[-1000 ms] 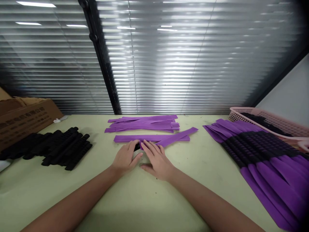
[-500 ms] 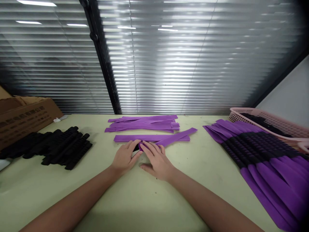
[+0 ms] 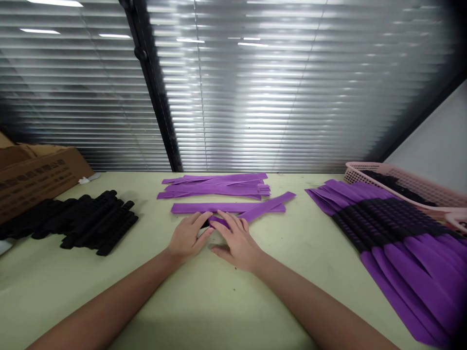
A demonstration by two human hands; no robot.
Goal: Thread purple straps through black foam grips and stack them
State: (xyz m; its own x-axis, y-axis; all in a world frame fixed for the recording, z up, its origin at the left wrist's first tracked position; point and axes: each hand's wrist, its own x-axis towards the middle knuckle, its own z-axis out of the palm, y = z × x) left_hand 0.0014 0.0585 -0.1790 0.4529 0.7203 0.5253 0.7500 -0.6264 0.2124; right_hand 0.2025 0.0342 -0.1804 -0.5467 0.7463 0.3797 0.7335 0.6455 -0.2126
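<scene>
My left hand (image 3: 188,234) is closed around a small black piece (image 3: 206,224), mostly hidden under the fingers; it resembles the black pieces piled at the left. Its thumb and fingers come together where one end of a purple strip (image 3: 268,206) meets the black piece. Over that strip lies my right hand (image 3: 237,240), fingers bent and pressing on it near the end, thumb apart to the left. The strip's free end slants up to the right, crossing a second purple strip (image 3: 204,208) lying flat just beyond my hands.
Further back lies a pile of purple strips (image 3: 219,186). At the left are black slotted pieces (image 3: 98,218) and a cardboard box (image 3: 44,170). On the right, purple strips with black middles (image 3: 386,218) overlap beside a pink basket (image 3: 359,167). Blinds (image 3: 248,97) hang behind the table (image 3: 204,301).
The purple strip's end between my fingers has flattened and shows more to the right. My right fingers have shifted slightly. Both hands stay in nearly the same place.
</scene>
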